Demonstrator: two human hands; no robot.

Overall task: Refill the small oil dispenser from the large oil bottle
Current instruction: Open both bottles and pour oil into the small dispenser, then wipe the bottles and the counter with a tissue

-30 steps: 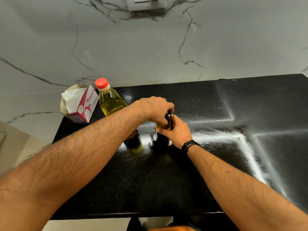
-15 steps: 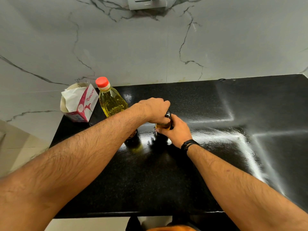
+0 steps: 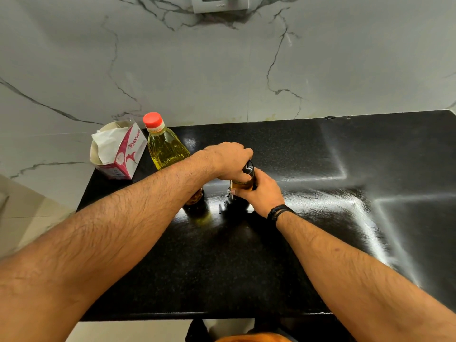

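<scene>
The small oil dispenser (image 3: 243, 185), amber glass with a black top, stands on the black counter (image 3: 246, 255) near its middle. My right hand (image 3: 262, 193) wraps round its body from the right. From above, my left hand (image 3: 230, 160) grips the black top (image 3: 248, 167). The large oil bottle (image 3: 165, 149), clear plastic with yellow oil and a red cap, stands upright behind my left forearm, which hides its lower part.
A pink and white tissue box (image 3: 118, 151) sits at the counter's back left corner, beside the large bottle. The marble wall (image 3: 222, 70) rises behind, with a socket plate (image 3: 219, 3) at the top. The counter's front edge (image 3: 197, 314) is close to me.
My left hand has shifted slightly on the dispenser's top; its knuckles turned a little. The right hand and both bottles stay where they were.
</scene>
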